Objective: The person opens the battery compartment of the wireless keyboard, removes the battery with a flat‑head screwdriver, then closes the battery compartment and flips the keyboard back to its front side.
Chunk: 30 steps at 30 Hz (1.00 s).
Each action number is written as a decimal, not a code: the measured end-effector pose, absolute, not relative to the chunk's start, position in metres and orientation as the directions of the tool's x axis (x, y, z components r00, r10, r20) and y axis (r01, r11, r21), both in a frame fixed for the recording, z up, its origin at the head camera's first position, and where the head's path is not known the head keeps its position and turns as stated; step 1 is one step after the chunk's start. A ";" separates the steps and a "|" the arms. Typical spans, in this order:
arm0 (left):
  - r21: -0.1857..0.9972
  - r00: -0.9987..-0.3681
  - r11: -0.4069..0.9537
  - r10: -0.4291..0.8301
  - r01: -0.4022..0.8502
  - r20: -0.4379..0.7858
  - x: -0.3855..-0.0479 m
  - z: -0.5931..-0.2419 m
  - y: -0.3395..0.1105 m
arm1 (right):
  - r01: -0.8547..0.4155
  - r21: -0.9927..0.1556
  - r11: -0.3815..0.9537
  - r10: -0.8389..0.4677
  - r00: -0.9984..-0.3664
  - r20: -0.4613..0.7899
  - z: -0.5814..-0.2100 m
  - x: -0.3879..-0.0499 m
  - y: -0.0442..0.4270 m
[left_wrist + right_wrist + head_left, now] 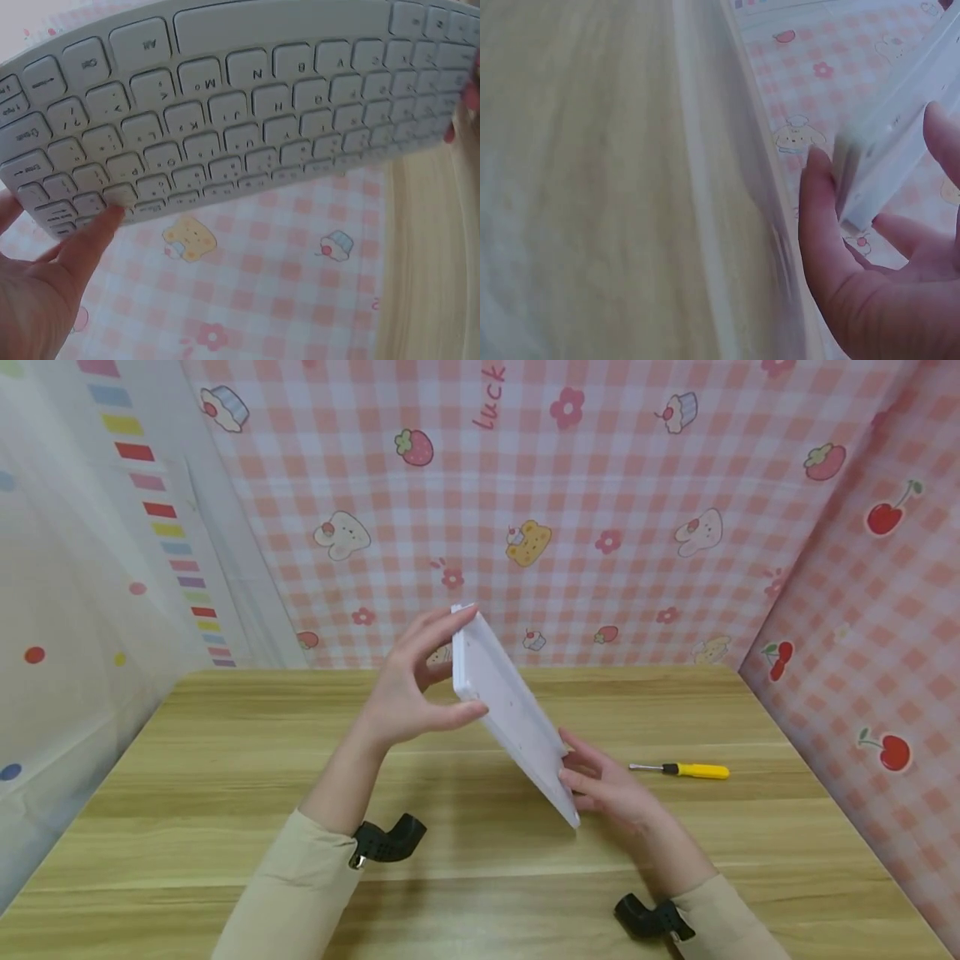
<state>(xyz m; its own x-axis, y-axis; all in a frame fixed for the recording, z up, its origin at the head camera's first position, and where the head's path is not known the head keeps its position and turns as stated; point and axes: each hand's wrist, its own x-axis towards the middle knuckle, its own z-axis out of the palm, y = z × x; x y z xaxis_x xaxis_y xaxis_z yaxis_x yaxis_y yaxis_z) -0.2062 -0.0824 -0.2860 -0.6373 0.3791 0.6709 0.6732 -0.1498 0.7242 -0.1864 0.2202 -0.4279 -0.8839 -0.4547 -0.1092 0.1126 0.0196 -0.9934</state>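
A white keyboard (510,710) is held tilted above the wooden table, its plain underside showing in the head view. Its keys fill the upper part of the left wrist view, where the keyboard (225,112) appears with its letters upside down. My left hand (408,685) grips the raised end, thumb on one face and fingers round the edge. At the lower end, my right hand (611,785) holds the keyboard between thumb and fingers. The right wrist view shows that hand (892,292) around the keyboard's narrow end (855,180).
A screwdriver (697,771) with a yellow handle lies on the wooden table (225,827), right of the right hand. A pink checked cloth (465,485) hangs behind the table, with another at the right side. A pale dotted curtain (67,610) hangs at the left.
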 end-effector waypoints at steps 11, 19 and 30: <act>0.721 -0.622 -0.090 0.438 0.687 0.648 -0.204 -0.306 -0.099 | 0.078 -0.986 0.150 -0.343 -0.931 -0.126 -0.422 -0.185 0.233; 0.729 -0.645 -0.025 0.446 0.684 0.620 -0.198 -0.328 -0.115 | 0.036 -0.958 0.285 -0.260 -0.959 -0.113 -0.413 -0.186 0.242; 0.808 -0.738 0.085 0.469 0.584 0.485 -0.190 -0.355 -0.139 | 0.039 -0.926 0.376 -0.187 -0.975 -0.117 -0.406 -0.186 0.248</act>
